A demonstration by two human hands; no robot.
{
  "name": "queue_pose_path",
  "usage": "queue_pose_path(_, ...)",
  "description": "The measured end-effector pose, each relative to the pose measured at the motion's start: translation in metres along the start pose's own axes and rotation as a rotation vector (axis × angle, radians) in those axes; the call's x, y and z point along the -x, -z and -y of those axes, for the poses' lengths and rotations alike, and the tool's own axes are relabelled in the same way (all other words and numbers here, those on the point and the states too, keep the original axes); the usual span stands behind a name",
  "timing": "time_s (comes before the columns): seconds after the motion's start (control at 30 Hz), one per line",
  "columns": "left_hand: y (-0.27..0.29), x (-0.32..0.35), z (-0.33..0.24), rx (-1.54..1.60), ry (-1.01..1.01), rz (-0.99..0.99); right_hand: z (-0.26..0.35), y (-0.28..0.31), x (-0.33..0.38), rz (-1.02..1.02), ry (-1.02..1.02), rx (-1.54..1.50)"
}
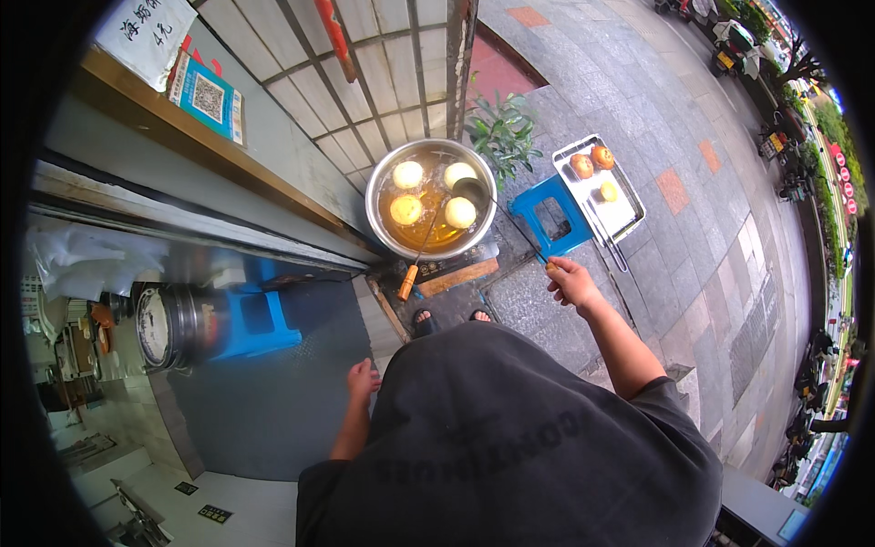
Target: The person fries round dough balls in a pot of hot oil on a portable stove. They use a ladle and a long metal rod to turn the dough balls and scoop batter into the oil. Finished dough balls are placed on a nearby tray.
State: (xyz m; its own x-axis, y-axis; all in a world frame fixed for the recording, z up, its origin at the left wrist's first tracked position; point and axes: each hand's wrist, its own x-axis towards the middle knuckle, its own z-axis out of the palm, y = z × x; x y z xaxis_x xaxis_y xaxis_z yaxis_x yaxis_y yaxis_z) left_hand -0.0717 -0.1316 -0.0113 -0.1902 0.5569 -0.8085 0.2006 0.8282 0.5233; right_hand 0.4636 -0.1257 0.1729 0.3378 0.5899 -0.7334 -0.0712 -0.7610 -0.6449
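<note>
Right hand (pixel 571 281) was closed around the end of a long-handled ladle (pixel 474 193), handle running up-left from the fist to the dark bowl resting in the pan. Left hand (pixel 363 376) hung loose at the person's side, fingers pointing down, holding nothing and touching nothing visible.

The round metal pan (pixel 381 185) sat ahead and left of the right hand, filled with amber oil. Count: four pale dough balls (pixel 406 210) floating in it. A second utensil with an orange wooden handle (pixel 407 283) leaned over the pan's near rim, handle end lying between the two hands.

Just ahead of the right hand stood a blue plastic stool (pixel 538 217). A rectangular metal tray (pixel 629 214) rested on it. Count on tray: two browned balls (pixel 581 166) at its far end, one small pale piece near the middle, and metal tongs along its near edge.

Signs, far left of the left hand and up on the wall: one white paper sheet (pixel 146 32) with handwriting, tilted; below it one blue rectangular card (pixel 208 98) carrying a square black-and-white code. A second blue stool (pixel 260 324) stood left of the left hand, beside a dark round pot (pixel 169 328).
</note>
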Motion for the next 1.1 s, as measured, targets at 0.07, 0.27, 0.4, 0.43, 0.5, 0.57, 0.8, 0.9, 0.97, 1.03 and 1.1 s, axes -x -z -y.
queue_pose_path(0.07,-0.001,0.002,-0.001,-0.03,0.001,0.002,-0.002,0.005,0.006,0.049,-0.037,-0.069)
queue_pose_path(0.27,-0.008,-0.002,-0.006,-0.091,-0.038,0.008,-0.008,0.005,0.032,0.142,-0.084,-0.089)
queue_pose_path(0.4,-0.01,-0.011,-0.009,-0.024,-0.058,0.039,-0.007,-0.004,0.047,0.162,-0.086,-0.064)
queue_pose_path(0.43,-0.01,-0.012,-0.009,-0.012,-0.051,0.036,-0.007,-0.005,0.049,0.173,-0.095,-0.064)
queue_pose_path(0.5,-0.011,-0.015,-0.009,0.013,-0.038,0.032,-0.006,-0.007,0.052,0.175,-0.091,-0.041)
queue_pose_path(0.57,-0.011,-0.015,-0.007,0.041,-0.038,0.031,-0.005,-0.008,0.053,0.173,-0.081,-0.014)
queue_pose_path(0.8,-0.005,-0.005,-0.006,0.025,-0.012,0.044,0.004,-0.014,0.045,0.063,0.082,0.172)
queue_pose_path(0.9,-0.001,0.002,-0.004,-0.059,-0.035,0.015,0.012,-0.03,0.03,-0.001,0.197,0.164)
queue_pose_path(0.97,0.0,0.003,-0.002,-0.026,-0.005,-0.007,0.021,-0.048,0.011,-0.04,0.266,0.114)
queue_pose_path(1.03,0.003,0.003,0.001,0.011,0.01,-0.01,0.034,-0.07,-0.013,-0.069,0.318,0.047)
queue_pose_path(1.1,0.008,0.003,0.005,0.053,0.009,0.004,0.048,-0.087,-0.034,-0.082,0.268,-0.007)
